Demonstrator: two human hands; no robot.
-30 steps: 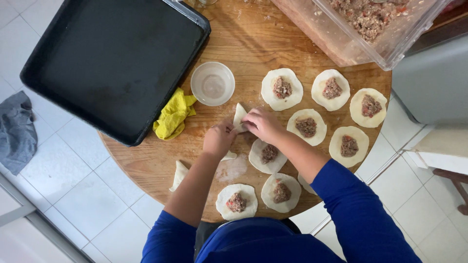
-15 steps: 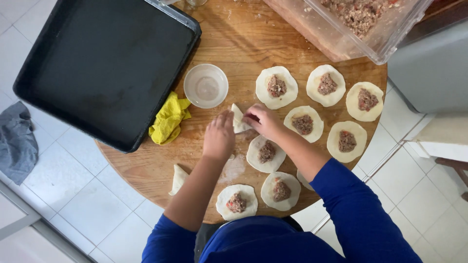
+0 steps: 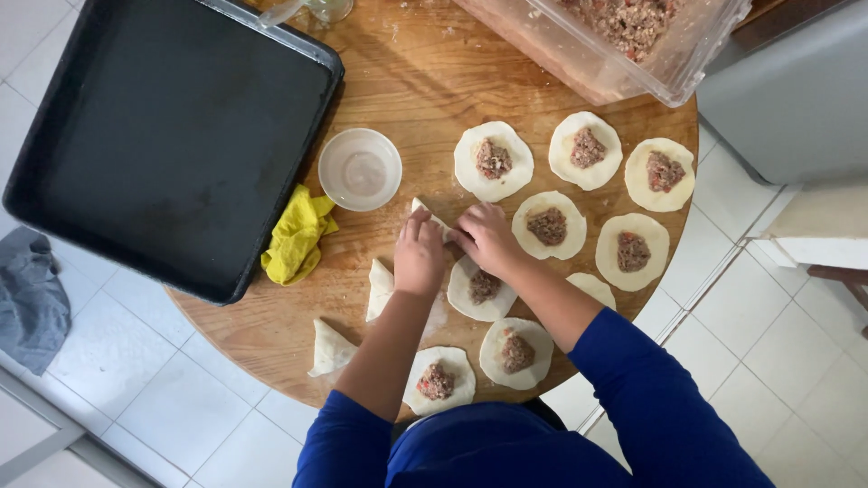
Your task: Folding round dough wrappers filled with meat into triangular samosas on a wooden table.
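My left hand (image 3: 419,255) and my right hand (image 3: 487,237) meet over a folded piece of dough (image 3: 428,215) on the round wooden table (image 3: 425,90). Both hands pinch its edge with the fingertips. Only a pale corner of the piece shows above my fingers. Several open dough rounds (image 3: 493,161) topped with minced meat filling lie to the right and below my hands. Two folded dough triangles, one (image 3: 381,287) by my left wrist and another (image 3: 329,350) near the table's front edge, rest on the wood.
A black baking tray (image 3: 172,136) overhangs the table's left side. A small clear bowl (image 3: 360,169) and a crumpled yellow cloth (image 3: 295,238) sit beside it. A clear tub of meat filling (image 3: 624,36) stands at the back. A grey cloth (image 3: 32,298) lies on the tiled floor.
My left hand has moved up to join the right hand on the folded dough piece. The view has shifted slightly; the other items stay in place.
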